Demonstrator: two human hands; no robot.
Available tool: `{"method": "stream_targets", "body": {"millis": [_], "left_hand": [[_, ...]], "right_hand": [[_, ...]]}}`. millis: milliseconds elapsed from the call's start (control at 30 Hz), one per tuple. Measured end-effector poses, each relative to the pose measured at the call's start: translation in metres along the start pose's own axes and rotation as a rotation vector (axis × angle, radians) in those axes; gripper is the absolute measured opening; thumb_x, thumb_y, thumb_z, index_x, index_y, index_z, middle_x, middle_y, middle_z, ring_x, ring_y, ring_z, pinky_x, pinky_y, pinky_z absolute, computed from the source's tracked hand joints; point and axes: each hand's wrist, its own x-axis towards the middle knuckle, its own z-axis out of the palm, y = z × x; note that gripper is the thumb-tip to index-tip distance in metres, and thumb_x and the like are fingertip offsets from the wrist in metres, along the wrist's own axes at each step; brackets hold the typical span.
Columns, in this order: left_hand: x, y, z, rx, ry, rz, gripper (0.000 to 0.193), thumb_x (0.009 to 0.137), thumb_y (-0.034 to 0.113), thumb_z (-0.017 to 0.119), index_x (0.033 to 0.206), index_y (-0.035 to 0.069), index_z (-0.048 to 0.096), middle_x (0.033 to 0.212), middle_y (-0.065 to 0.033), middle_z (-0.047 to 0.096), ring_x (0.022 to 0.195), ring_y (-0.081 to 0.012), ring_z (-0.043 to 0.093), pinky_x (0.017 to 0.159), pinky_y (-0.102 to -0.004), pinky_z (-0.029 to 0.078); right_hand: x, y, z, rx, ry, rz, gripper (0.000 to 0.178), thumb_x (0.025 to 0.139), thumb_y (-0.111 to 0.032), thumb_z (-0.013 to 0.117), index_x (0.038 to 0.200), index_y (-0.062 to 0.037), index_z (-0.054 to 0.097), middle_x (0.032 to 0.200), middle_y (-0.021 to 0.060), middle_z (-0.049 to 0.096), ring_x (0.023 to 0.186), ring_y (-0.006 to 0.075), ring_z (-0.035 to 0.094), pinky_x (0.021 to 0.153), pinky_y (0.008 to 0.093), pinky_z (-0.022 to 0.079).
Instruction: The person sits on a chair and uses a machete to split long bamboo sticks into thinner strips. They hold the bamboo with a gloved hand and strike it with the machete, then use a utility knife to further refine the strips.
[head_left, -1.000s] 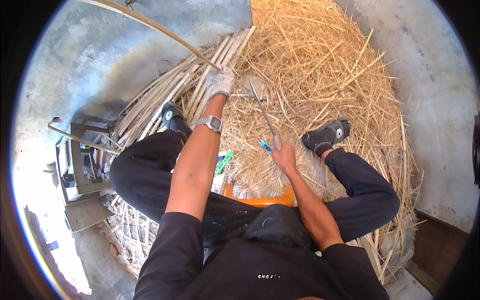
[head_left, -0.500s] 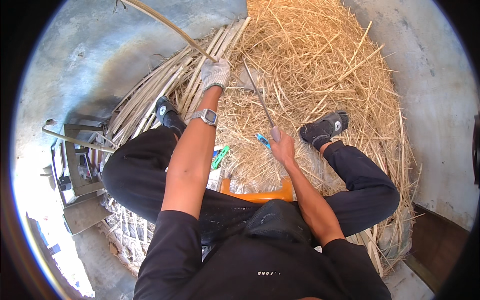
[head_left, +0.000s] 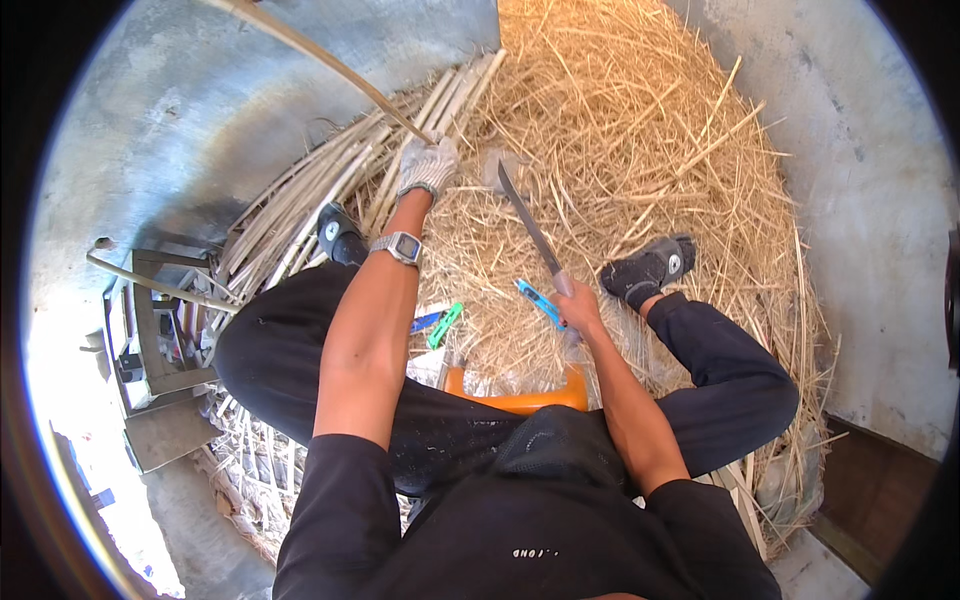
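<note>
My left hand (head_left: 427,165), in a pale knitted glove, is closed around the end of a long, thin bamboo-like strip (head_left: 330,66) that rises toward the upper left. Bare, my right hand (head_left: 580,304) grips the handle of a long knife (head_left: 528,220). Its blade points up and to the left over the straw, apart from the strip. Just left of the right hand a light-blue utility knife (head_left: 540,303) lies on the straw. A green cutter (head_left: 445,326) rests farther left, with a dark-blue object (head_left: 425,321) beside it.
Loose straw (head_left: 620,130) covers the floor between grey walls (head_left: 850,200). Many split strips (head_left: 300,195) are stacked along the left. An orange curved frame (head_left: 525,402) lies close to my lap. A wooden rack (head_left: 160,320) stands at far left; my feet are spread either side.
My right hand has drawn the knife slightly nearer and right, turning the blade so its flat side shows. My left hand has come slightly nearer with the strip.
</note>
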Motion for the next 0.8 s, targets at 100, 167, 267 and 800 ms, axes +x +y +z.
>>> {"method": "stream_targets", "body": {"millis": [100, 167, 267, 800], "left_hand": [[-0.026, 0.040, -0.049, -0.073, -0.118, 0.090, 0.022, 0.092, 0.021, 0.055, 0.094, -0.001, 0.060, 0.078, -0.0145, 0.067, 0.070, -0.0213, 0.071, 0.064, -0.0342, 0.060], [-0.051, 0.077, -0.090, -0.070, -0.237, 0.096, 0.023, 0.090, 0.018, 0.057, 0.093, -0.004, 0.061, 0.080, -0.0188, 0.069, 0.066, -0.0240, 0.072, 0.060, -0.0351, 0.061], [-0.095, 0.115, -0.131, -0.165, -0.338, 0.201, 0.019, 0.086, 0.017, 0.061, 0.085, -0.002, 0.061, 0.073, -0.0143, 0.067, 0.058, -0.0237, 0.071, 0.051, -0.0342, 0.061], [-0.266, 0.170, -0.178, -0.551, -0.482, 0.705, 0.059, 0.102, 0.048, 0.055, 0.133, -0.001, 0.056, 0.099, -0.0148, 0.071, 0.096, -0.0228, 0.070, 0.079, -0.0319, 0.058]], "right_hand": [[0.004, -0.012, -0.011, -0.282, 0.145, -0.112, 0.079, 0.087, -0.062, 0.064, 0.136, 0.0000, 0.056, 0.124, 0.0269, 0.065, 0.118, 0.0356, 0.062, 0.102, 0.0472, 0.045], [-0.007, -0.044, -0.022, -0.025, 0.179, -0.254, 0.083, 0.091, -0.065, 0.057, 0.143, 0.0001, 0.048, 0.139, 0.0278, 0.053, 0.128, 0.0389, 0.054, 0.109, 0.0466, 0.040], [-0.047, -0.109, -0.049, 0.215, 0.025, -0.510, 0.076, 0.101, -0.060, 0.042, 0.147, -0.0003, 0.043, 0.143, 0.0282, 0.049, 0.133, 0.0372, 0.049, 0.112, 0.0456, 0.036], [-0.242, -0.186, -0.093, 1.021, -0.531, -0.844, 0.052, 0.109, -0.050, 0.031, 0.080, -0.0087, 0.041, 0.053, -0.0020, 0.032, 0.043, 0.0072, 0.028, 0.040, 0.0235, 0.024]]}}
